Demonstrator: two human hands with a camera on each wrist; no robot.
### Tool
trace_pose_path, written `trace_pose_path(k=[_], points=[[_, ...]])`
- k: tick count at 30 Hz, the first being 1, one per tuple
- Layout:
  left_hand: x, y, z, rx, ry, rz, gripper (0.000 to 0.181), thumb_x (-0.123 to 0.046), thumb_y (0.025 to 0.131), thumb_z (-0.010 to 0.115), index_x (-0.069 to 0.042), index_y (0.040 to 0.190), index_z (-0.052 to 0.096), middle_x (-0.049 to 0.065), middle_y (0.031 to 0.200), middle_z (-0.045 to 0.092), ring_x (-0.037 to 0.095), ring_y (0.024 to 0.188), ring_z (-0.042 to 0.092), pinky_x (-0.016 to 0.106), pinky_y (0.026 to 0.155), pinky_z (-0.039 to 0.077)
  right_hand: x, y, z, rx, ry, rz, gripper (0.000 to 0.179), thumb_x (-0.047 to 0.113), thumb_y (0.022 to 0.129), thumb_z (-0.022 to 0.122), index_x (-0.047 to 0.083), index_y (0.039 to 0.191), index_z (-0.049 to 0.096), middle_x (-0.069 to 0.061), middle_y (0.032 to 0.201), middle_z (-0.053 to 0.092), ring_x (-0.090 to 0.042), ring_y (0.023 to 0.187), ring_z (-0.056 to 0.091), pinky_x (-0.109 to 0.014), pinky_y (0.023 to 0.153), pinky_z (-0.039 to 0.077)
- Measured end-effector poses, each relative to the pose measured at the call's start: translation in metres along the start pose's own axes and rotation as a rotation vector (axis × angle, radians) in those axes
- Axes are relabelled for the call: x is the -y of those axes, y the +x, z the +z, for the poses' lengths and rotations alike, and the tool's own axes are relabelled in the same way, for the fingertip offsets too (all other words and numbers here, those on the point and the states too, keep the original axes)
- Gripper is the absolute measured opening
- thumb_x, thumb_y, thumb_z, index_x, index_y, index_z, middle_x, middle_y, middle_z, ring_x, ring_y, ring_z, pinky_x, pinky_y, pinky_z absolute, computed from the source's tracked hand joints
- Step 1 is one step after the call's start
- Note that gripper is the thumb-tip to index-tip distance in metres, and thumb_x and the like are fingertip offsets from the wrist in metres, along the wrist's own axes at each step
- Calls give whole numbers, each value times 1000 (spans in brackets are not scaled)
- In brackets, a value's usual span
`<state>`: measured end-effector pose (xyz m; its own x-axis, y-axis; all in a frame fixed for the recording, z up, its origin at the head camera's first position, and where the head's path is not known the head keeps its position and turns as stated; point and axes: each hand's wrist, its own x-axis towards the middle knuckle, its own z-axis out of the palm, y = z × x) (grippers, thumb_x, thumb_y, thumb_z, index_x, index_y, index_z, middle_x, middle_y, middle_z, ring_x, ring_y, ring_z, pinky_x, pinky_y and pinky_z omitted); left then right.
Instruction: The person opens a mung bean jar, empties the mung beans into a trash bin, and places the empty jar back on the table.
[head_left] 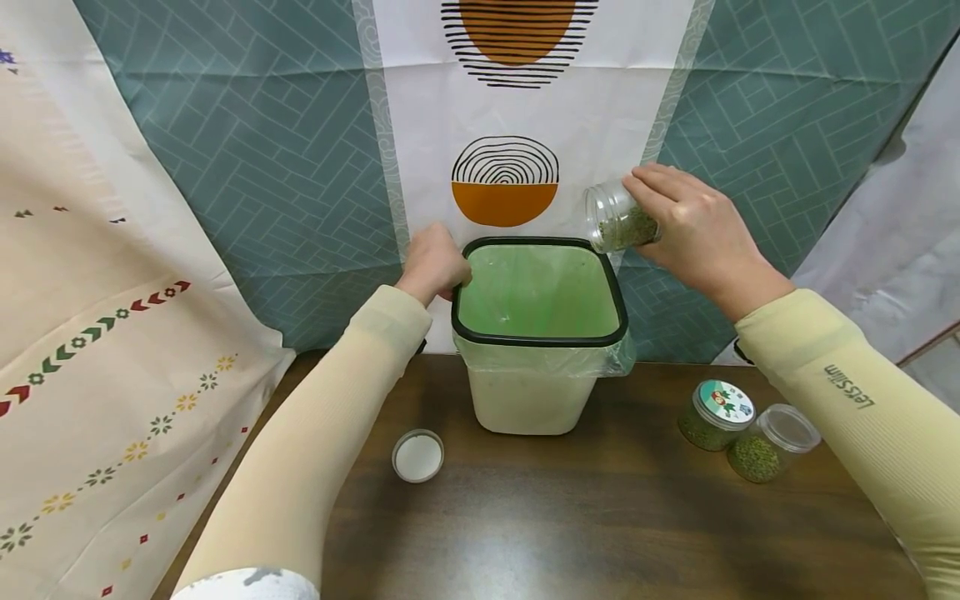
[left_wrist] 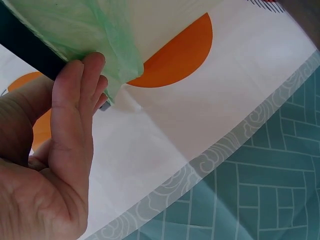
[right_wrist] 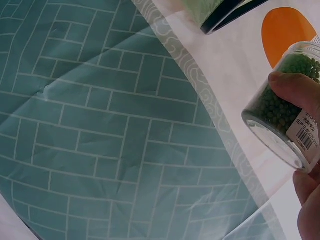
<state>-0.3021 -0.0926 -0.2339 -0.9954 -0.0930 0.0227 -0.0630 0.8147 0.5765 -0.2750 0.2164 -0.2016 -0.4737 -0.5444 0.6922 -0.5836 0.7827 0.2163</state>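
My right hand [head_left: 693,225] grips a clear jar [head_left: 611,208] of small green beans or pellets, tipped on its side with its mouth towards the bin. In the right wrist view, the thumb lies along the jar's wall and a barcode label [right_wrist: 304,136] shows. The jar is just above the right rear corner of a pale trash bin [head_left: 525,404] with a black rim [head_left: 536,341]. A green translucent bag [head_left: 540,292] lines the bin. My left hand [head_left: 435,262] pinches the bin's left rim and the bag, fingers outside, seen closer in the left wrist view.
Two more jars stand on the dark wooden table [head_left: 570,525] at right: a lidded jar [head_left: 716,414] and a clear-topped jar [head_left: 771,443], both with green contents. A round white lid [head_left: 417,456] lies left of the bin. Patterned cloth [head_left: 300,167] hangs behind.
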Motion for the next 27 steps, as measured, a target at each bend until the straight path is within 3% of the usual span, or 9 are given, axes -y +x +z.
trace_pose_path(k=[27], points=[[1,1,2,-16,10,19,5,0,64,63,-4,67,61,13,64,65,26,50,67,29,40,51,-1,-1,0,-2,-10,-10,86,-4,51,86,5,130,54,-17,130,56,-35,121,52,-46,104,42]])
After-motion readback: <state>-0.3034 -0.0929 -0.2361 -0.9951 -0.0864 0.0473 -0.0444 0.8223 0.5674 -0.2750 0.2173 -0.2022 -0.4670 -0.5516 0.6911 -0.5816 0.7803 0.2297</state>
